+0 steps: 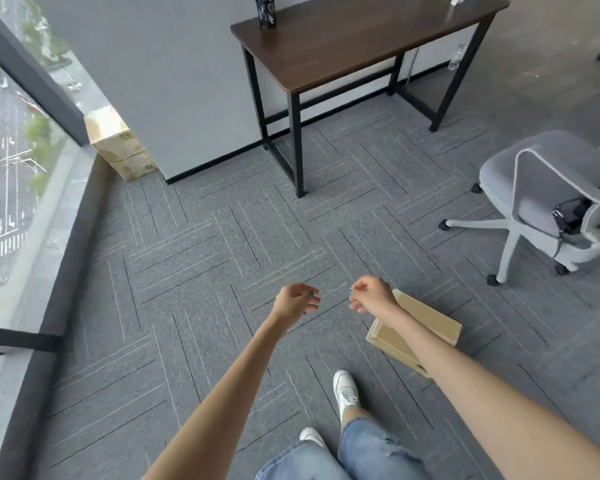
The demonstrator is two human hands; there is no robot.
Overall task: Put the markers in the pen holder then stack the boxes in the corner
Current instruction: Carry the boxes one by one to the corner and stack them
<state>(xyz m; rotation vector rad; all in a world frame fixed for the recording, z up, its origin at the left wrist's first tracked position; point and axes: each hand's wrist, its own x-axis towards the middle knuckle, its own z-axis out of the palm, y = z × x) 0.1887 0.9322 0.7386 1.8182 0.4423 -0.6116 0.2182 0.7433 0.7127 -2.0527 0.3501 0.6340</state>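
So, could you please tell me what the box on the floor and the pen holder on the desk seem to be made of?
The box: probably pale wood or stiff cardboard, matte tan, with a flat top and a recessed side panel. The pen holder: likely black metal mesh, as its wall looks see-through and finely gridded.

Three boxes (110,131) (136,166) (426,323), one pen holder (266,12), one desk (361,39), two hands (293,303) (373,294), two shoes (345,386) (310,436)

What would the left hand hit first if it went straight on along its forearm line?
Nothing close. The left hand points over open carpet toward the gap under the desk. It would probably meet the carpet first, short of the desk, but depth is unclear from this one view.
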